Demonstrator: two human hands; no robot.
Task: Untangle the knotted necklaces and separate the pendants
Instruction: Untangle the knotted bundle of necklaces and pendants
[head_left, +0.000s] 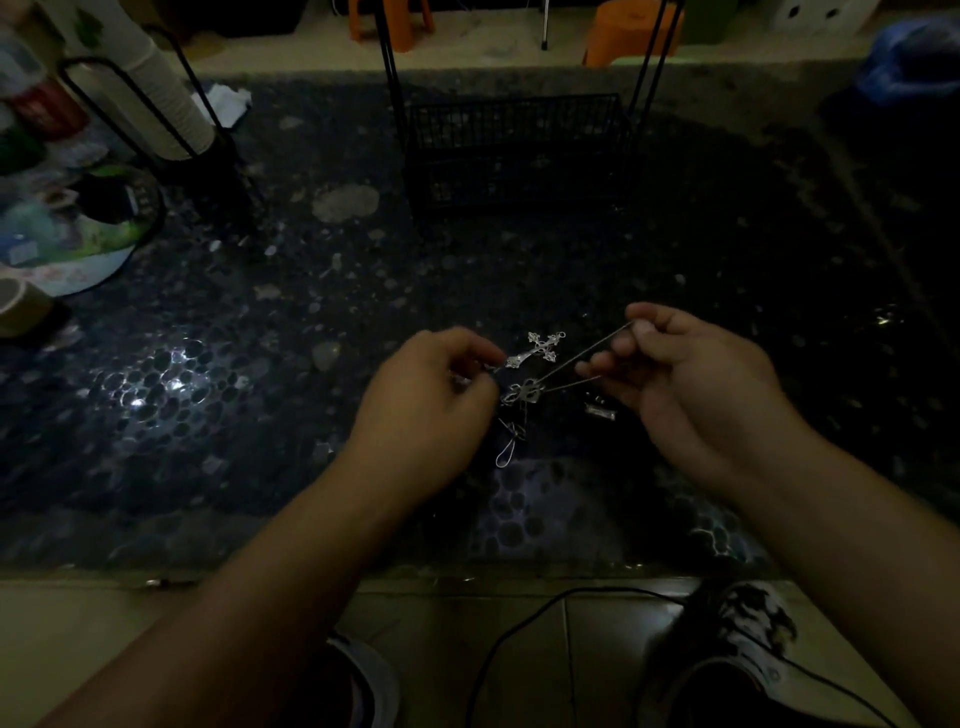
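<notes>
A dark, glossy pebble-patterned table (218, 395) is carrying it all: a black wire basket (514, 150) is standing at the back, a cup stack in a black holder (156, 109) is leaning far left, and a small silver piece (600, 413) is lying near the front.

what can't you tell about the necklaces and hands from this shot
Head view only, dim:
- Knot between the cross pendant and second pendant: too small and dark to trace.
- Left hand fingertips: curled under, grip point hidden.
- Chain ends: hidden inside the right hand.
- Small clasp: blurred.
</notes>
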